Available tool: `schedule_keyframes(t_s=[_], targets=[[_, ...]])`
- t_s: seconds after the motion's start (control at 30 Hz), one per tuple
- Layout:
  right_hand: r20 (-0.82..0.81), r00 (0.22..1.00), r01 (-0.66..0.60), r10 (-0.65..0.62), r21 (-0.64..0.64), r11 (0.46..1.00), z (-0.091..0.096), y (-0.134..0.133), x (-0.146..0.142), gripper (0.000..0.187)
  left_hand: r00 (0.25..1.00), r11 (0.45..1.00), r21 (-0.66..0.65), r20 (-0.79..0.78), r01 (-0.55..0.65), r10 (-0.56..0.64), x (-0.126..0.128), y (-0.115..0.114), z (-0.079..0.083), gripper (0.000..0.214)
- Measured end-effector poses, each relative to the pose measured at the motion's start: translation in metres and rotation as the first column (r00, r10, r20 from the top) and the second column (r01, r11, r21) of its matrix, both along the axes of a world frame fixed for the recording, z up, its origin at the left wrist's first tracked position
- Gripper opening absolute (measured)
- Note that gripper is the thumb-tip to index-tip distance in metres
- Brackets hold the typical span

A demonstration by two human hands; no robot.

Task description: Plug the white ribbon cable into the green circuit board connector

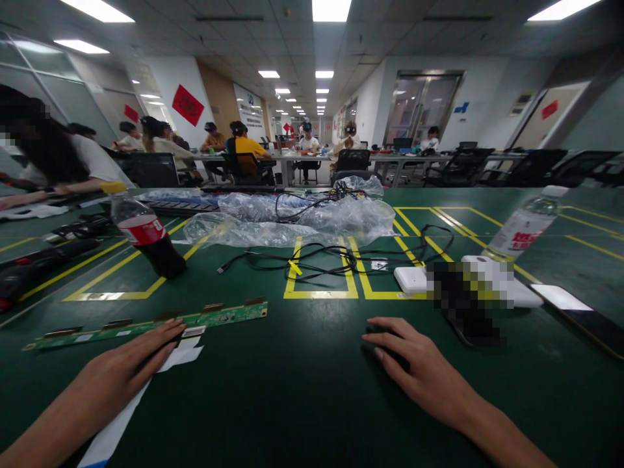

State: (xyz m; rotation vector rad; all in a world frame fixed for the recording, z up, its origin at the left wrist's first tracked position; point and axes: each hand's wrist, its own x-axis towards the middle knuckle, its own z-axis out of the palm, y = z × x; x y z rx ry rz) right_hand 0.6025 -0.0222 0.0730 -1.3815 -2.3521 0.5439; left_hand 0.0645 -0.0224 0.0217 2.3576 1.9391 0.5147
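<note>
A long, narrow green circuit board [224, 316] lies on the green tabletop at the left. My left hand [134, 357] rests over its front edge, fingers stretched out and fingertips touching it. From beneath that hand a flat white strip [117, 426] with a blue end runs toward me; the hand and forearm hide part of it. Flat on the bare tabletop to the right is my right hand [422, 364], its fingers extended and apart, holding nothing. A dark phone-like object [463, 325], partly blurred out, lies just beyond it.
A cola bottle [146, 237] stands left, a clear labelled bottle [524, 224] right. Black cables [322, 260] and clear plastic wrap [302, 218] lie beyond. A white box [410, 279] and a phone [585, 318] are at right. A co-worker [58, 143] sits far left.
</note>
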Motion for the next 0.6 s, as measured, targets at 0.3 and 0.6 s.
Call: schedule_keyframes(t_s=[0.3, 0.6], targets=[[-0.001, 1.0, 0.006, -0.006, -0.009, 1.0, -0.004, 0.001, -0.001, 0.032, 0.982, 0.98, -0.124, -0.127, -0.155, 0.139, -0.08, 0.015, -0.042, 0.057], [0.022, 1.0, -0.003, 0.003, -0.01, 1.0, -0.004, 0.002, -0.002, 0.032, 0.97, 0.986, 0.016, -0.174, -0.168, 0.168, -0.081, 0.01, -0.045, 0.063]])
